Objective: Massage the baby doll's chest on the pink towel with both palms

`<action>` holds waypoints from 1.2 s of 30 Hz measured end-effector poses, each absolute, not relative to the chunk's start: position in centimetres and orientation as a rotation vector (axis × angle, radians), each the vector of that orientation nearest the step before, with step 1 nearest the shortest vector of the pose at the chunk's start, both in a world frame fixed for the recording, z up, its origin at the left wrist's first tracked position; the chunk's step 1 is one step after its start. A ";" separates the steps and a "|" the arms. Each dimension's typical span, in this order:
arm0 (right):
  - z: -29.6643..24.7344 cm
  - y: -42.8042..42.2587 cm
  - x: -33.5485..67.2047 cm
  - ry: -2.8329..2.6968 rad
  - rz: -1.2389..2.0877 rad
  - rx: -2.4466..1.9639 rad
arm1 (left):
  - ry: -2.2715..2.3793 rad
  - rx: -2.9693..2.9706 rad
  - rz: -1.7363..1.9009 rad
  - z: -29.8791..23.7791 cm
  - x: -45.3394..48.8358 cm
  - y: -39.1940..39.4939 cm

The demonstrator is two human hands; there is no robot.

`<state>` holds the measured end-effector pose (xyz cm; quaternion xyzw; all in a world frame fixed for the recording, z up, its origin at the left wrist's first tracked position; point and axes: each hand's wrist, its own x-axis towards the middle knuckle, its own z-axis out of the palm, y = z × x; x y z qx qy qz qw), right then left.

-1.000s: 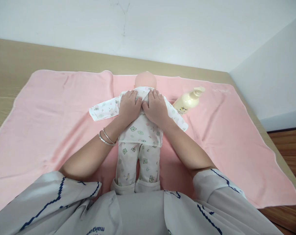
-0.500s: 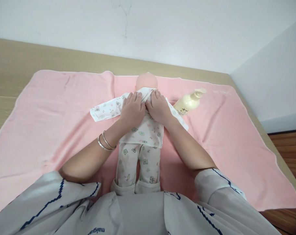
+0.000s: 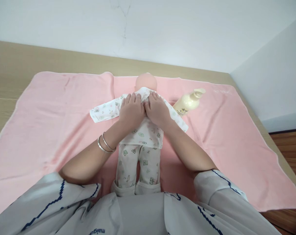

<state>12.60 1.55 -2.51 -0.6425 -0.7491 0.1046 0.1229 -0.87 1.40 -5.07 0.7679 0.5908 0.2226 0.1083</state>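
Note:
A baby doll (image 3: 146, 81) lies face down on a pink blanket, its head toward the wall. It wears a white printed shirt (image 3: 148, 132) with the sleeves spread out to both sides, and matching trousers (image 3: 145, 163). My left hand (image 3: 131, 111) rests flat on the left of the doll's upper back, fingers stretched toward the head. Beside it, my right hand (image 3: 158, 111) lies flat on the right of the upper back. The thumbs meet near the middle. Neither hand grasps anything; the cloth beneath the palms is hidden.
A cream pump bottle (image 3: 188, 102) lies tilted to the right of the doll, by the right sleeve. The pink blanket (image 3: 65, 107) covers most of the wooden table (image 3: 11, 62). A white wall (image 3: 162, 29) stands behind, with another wall at the right.
Both hands have slid very slightly down the doll's back, toward me, with thumbs still close together. Doll and bottle stay where they were.

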 end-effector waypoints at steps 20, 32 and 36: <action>-3.0 2.1 13.1 -2.141 0.329 -1.884 | 1.706 2.234 0.698 -5.6 -1.6 2.8; -2.8 -0.3 12.0 -2.319 0.079 -1.866 | 1.633 2.224 0.697 -4.6 -1.9 3.3; -2.4 -2.1 10.6 -2.337 0.080 -1.826 | 1.656 2.186 0.758 -5.5 -2.4 4.7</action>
